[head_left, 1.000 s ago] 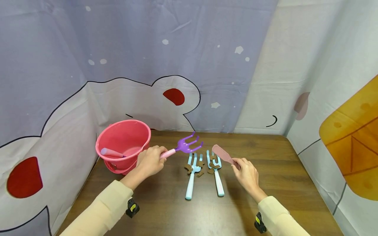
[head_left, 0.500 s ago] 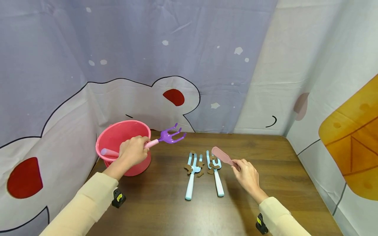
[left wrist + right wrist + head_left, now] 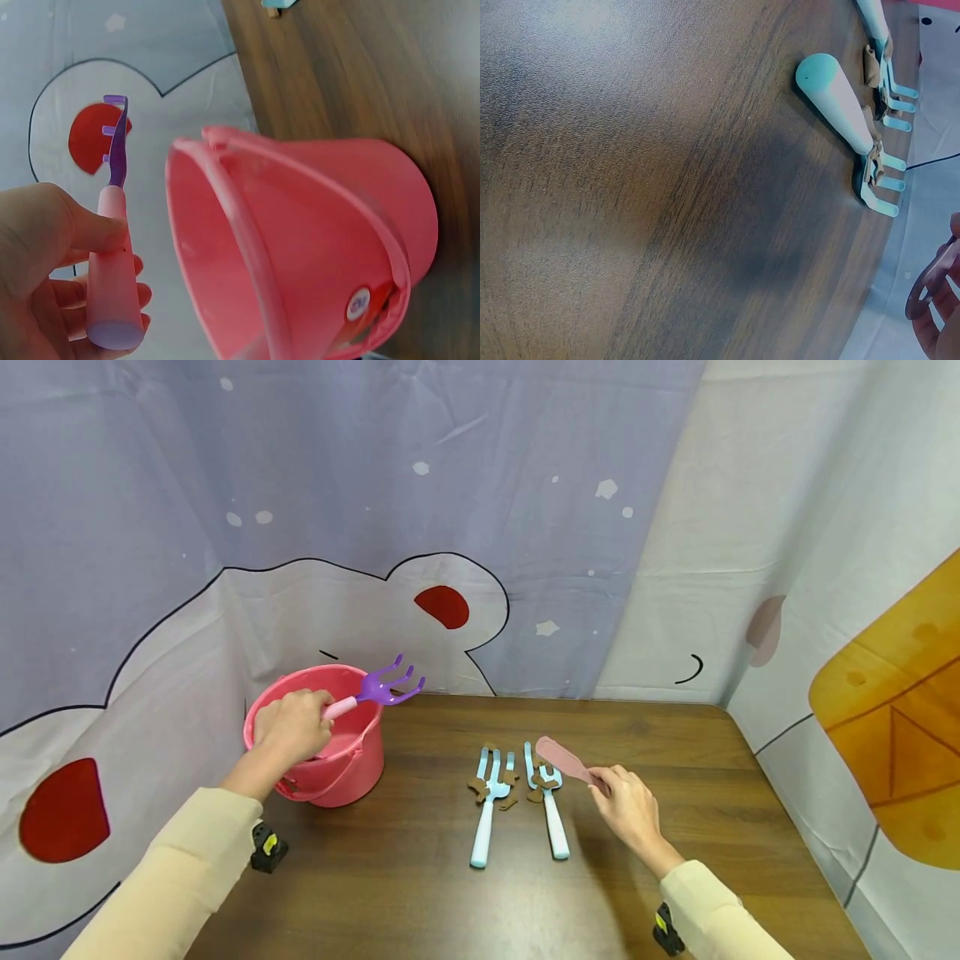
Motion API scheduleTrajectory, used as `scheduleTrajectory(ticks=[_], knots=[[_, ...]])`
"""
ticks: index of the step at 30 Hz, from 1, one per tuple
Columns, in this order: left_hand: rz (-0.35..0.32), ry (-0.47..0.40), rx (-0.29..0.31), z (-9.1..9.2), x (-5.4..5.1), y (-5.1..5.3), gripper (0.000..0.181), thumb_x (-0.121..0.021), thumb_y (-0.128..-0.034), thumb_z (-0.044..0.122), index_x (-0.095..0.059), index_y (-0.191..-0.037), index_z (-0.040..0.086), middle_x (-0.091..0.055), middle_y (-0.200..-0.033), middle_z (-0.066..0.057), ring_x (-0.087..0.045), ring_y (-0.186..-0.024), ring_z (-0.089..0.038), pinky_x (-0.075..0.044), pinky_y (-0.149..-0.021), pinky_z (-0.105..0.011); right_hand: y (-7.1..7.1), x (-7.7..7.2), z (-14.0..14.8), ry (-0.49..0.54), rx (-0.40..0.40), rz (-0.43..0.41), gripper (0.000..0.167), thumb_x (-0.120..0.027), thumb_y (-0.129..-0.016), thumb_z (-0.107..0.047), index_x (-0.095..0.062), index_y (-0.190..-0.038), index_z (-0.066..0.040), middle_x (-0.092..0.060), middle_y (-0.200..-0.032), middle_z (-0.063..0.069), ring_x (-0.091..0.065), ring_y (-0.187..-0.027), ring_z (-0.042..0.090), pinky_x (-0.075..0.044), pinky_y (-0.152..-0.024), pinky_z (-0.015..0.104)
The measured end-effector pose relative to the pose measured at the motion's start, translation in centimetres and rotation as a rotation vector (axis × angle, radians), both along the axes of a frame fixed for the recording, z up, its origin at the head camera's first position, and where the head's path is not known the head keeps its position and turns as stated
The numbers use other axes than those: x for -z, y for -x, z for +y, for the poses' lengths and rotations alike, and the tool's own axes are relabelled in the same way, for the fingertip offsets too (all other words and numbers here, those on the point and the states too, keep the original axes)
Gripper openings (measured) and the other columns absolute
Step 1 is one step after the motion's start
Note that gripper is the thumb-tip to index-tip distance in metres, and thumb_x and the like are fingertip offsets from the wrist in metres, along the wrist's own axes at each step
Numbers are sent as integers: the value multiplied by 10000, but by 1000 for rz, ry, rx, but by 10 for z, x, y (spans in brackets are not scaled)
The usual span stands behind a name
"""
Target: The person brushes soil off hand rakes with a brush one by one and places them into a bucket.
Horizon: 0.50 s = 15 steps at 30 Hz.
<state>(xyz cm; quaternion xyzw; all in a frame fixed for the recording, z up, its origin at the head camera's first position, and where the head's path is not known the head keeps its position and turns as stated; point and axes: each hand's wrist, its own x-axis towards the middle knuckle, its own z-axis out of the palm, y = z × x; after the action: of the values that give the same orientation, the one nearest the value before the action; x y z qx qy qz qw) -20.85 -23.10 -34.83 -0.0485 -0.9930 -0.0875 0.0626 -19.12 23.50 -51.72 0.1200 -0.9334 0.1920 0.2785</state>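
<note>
I have the left hand over the mouth of the bucket, fingers and thumb wrapped round the pink handle of the rake. The rake leans away to the right, so its purple tines jut out past the bucket's side instead of pointing down into it. That slant is my main worry: lowered like this, the tines would likely catch the rim, and the rake could hang there or flip out. The left wrist view shows a gap between rake and rim.

The bucket looks light to me, so a knock from the forearm could slide or tip it. Its bail lies down the near side, where a sleeve or the black wrist camera might hook it. A pale thing shows just inside the mouth, too little to name; the rake could land across it and not settle.

Well apart from all this, the right hand pinches the end of the pink spade, its blade reaching towards the tines of the nearer of two blue forks. If I watch only the left, the blade may dip, nudge that fork and scatter the brown bits round the tines. I cannot tell how high the blade sits above the table, which makes such a dip easy to misjudge.
</note>
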Motion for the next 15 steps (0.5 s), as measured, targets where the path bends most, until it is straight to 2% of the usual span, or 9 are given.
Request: scheduleTrajectory(ticks=[7, 15], knots=[[-2, -8, -53, -23, -3, 0, 320, -626, -731, 118, -631, -1042, 44, -616, -812, -147, -556, -688, -324, -410, -500, -422, 0, 1, 1, -4, -5, 1, 245, -747, -695, -120, -709, -935, -157, -661, -836, 9, -604, -705, 218, -470, -566, 420], [-90, 19, -106, -44, -4, 4, 313, -607, -732, 126, -609, -1031, 32, -594, -781, -185, -550, -687, -369, -390, -492, -414, 0, 3, 2, -14, -8, -2, 246, -747, -694, -118, -710, -934, -155, -660, -830, 6, -597, -689, 204, -470, -559, 403]])
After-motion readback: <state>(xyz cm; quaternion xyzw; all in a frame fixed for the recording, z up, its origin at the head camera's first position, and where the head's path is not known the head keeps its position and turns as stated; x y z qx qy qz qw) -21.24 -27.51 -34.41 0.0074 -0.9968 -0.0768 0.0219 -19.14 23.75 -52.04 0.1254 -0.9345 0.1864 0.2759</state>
